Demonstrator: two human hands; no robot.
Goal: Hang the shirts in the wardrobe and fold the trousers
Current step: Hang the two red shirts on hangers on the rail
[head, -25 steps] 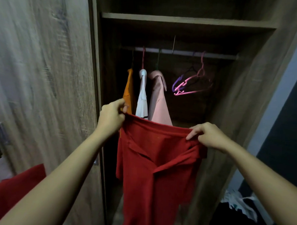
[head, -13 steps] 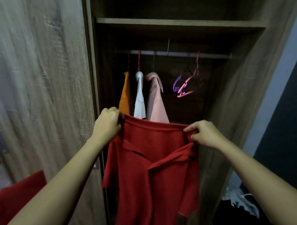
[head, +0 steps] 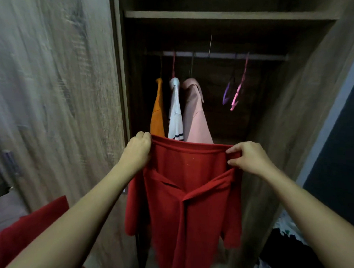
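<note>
A red collared shirt [head: 186, 204] hangs spread in front of the open wardrobe [head: 289, 117]. My left hand [head: 137, 150] grips its top left edge and my right hand [head: 248, 157] pinches its top right edge. Behind it, on the rail [head: 219, 55], hang an orange shirt [head: 157, 113], a white shirt [head: 175, 113] and a pink shirt [head: 194, 116]. Two empty hangers, purple [head: 226, 94] and pink [head: 237, 92], hang further right on the rail.
A closed wooden wardrobe door [head: 53, 89] fills the left side. Red fabric [head: 28, 233] lies at the lower left. A pile of dark and light clothes [head: 288, 244] sits at the lower right. A shelf [head: 226, 16] runs above the rail.
Both hands and the red shirt have shifted slightly with the camera. The empty hangers have swung to hang more edge-on. My grips on the shirt are the same.
</note>
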